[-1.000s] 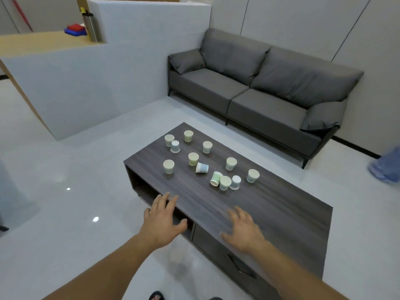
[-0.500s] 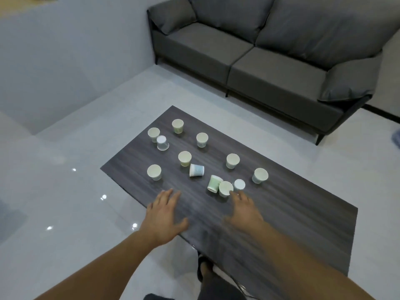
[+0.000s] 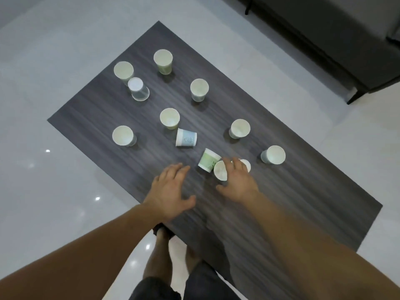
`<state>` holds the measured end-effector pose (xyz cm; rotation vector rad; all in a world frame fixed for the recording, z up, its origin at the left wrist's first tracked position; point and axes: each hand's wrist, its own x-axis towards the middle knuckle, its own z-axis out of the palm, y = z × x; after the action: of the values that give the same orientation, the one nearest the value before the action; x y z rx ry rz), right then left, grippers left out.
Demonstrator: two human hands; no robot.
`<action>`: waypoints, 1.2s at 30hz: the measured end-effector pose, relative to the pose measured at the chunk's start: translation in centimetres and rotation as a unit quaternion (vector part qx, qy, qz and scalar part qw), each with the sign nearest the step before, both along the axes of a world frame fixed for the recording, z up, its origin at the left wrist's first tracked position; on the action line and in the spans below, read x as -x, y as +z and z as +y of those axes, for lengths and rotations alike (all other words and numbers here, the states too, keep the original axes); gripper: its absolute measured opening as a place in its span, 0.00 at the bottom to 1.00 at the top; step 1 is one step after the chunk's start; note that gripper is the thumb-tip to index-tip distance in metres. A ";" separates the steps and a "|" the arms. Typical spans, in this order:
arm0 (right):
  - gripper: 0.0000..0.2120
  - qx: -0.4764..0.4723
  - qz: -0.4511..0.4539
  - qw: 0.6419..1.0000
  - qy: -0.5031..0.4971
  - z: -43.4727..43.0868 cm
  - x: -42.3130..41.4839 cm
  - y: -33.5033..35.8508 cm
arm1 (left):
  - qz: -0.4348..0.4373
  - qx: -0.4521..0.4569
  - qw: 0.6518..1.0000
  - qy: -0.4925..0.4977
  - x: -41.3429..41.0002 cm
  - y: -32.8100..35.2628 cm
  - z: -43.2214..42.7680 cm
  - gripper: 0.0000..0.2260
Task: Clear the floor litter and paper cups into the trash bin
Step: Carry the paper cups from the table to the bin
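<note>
The right hand's fingers point(image 3: 237, 165) are straight and a little spread, and they grip nothing. Their tips reach over two paper cups just right of the frame's centre. One is a rim-up cup point(image 3: 219, 173) showing to the left of the fingers, and the other is a half-hidden cup point(image 3: 247, 165) peeking out on their right. Whether the tips touch either cup cannot be told. The right hand point(image 3: 238, 184) hovers palm down with its thumb out to the left.

The left hand's fingers point(image 3: 176, 171) are also straight and loosely spread, empty, and pointing up the frame. The left hand point(image 3: 171, 191) is palm down over bare wood at centre, well apart from any cup.

Just left of the rim-up cup and touching it, a green cup point(image 3: 208, 159) lies on its side. Above and left of that, a blue cup point(image 3: 186, 137) also lies on its side. Seven upright cups point(image 3: 170, 118) stand scattered across the upper half of the dark wood-grain table point(image 3: 303, 191). At upper left an inverted cup point(image 3: 138, 88) sits bottom-up against one of them.

The table runs diagonally across the frame on a glossy pale floor point(image 3: 43, 61). A grey sofa point(image 3: 324, 40) fills the upper right corner. The person's bare legs point(image 3: 160, 252) and dark shorts point(image 3: 155, 289) show at bottom centre.
</note>
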<state>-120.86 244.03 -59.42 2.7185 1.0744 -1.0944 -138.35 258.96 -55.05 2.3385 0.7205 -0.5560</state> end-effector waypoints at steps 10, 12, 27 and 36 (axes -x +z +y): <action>0.33 0.035 -0.054 0.996 0.066 1.6 -0.3 -4.5 | 0.016 0.037 0.999 -0.007 -1.1 -5.9 0.4 0.42; 0.30 0.028 -0.048 0.998 0.037 1.4 -0.1 -3.9 | 0.019 0.049 0.999 -0.003 -0.9 -6.2 -0.2 0.43; 0.28 -0.107 0.066 0.981 -0.149 5.9 1.2 -1.3 | -0.067 0.168 0.973 0.144 1.1 -7.8 0.7 0.35; 0.34 -0.011 0.084 0.957 -0.277 12.9 -2.0 -9.9 | -0.001 0.134 0.970 0.204 7.5 -9.6 1.9 0.43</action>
<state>-118.89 256.97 -69.30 3.0784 0.3169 -1.3964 -145.81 260.82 -64.69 1.8714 1.0245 -0.4335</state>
